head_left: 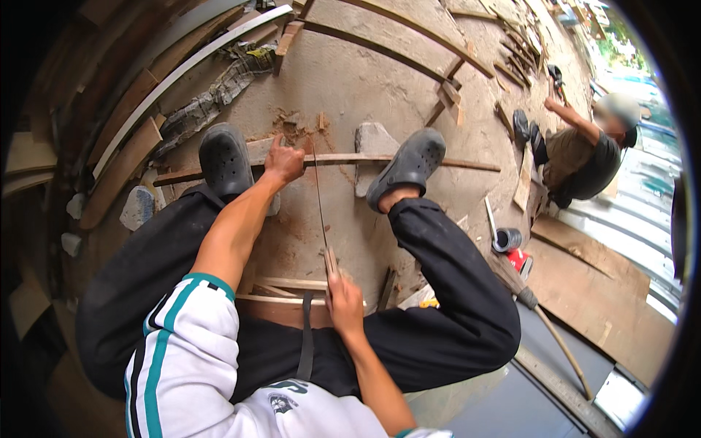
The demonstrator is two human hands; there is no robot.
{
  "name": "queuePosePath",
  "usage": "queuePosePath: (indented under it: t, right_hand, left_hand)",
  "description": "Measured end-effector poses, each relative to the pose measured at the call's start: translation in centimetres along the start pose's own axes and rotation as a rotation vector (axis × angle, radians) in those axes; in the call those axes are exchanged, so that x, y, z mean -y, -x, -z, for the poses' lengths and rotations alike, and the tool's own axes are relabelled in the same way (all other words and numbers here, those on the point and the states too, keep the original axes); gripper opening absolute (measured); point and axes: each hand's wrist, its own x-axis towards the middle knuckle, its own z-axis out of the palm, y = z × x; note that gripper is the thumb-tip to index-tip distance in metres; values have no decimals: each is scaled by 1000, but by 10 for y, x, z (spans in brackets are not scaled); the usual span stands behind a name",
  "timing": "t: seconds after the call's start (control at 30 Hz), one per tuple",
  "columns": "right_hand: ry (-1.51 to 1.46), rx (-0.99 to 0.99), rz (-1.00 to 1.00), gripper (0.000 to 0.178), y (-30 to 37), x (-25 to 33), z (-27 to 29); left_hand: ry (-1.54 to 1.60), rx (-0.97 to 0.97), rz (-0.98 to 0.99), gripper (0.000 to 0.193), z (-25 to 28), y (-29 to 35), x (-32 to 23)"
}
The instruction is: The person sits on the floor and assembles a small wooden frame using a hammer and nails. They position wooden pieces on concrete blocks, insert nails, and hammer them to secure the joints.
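Observation:
My right hand (345,302) is wrapped round the wooden handle of a handsaw (320,196). Its thin blade is seen nearly edge-on, reaching away across a long narrow wooden strip (461,164). Just left of the blade, my left hand (283,160) is closed on the strip, its underside fingers partly hidden. The strip lies crosswise in front of me, with my left clog (225,159) against it and my right clog (413,166) over it. Sawdust (298,131) lies beyond the cutting spot.
Concrete blocks (374,140) sit by the strip. Planks (123,171) are stacked at left; a wooden frame (380,36) lies ahead. At right are a dark can (507,239), a red can (520,263) and a stick-handled tool (555,332). Another person (588,150) sits at far right.

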Motion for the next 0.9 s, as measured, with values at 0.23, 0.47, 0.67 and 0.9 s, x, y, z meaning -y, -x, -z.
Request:
queuePosePath:
  t: [0.23, 0.47, 0.67, 0.9]
  right_hand:
    - [-36, 50, -71, 50, -14, -22, 8]
    - [-108, 8, -131, 49, -69, -7, -4]
    - [-47, 18, -151, 53, -3, -3, 14]
    - [4, 37, -126, 51, -8, 11, 18]
  left_hand:
    - [14, 13, -10, 16, 1, 5, -2]
    - [33, 40, -5, 13, 12, -4, -13]
    - [5, 80, 20, 15, 10, -1, -5]
    - [-22, 105, 13, 15, 12, 0, -4]
